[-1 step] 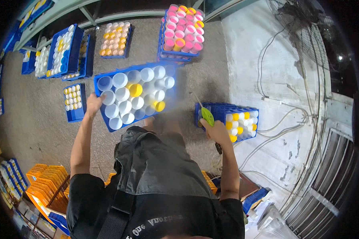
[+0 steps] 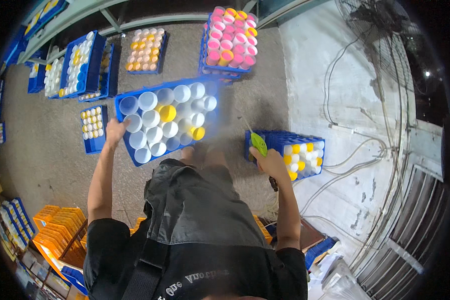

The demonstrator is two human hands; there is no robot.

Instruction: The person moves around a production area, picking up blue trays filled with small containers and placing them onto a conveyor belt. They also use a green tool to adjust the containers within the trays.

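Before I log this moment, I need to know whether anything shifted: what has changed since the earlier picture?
Very little: the left hand and the blue crate of cups it holds have shifted slightly to the left. Nothing was taken hold of or let go. The right hand still grips the green-handled tool, and the stacked crates by the wall look unmoved.

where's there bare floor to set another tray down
Bare floor shows between the small cup tray and the orange crates, and between the pink cups and the blue crates by the wall. The upper left is crowded with blue trays; the held tray hides some floor.
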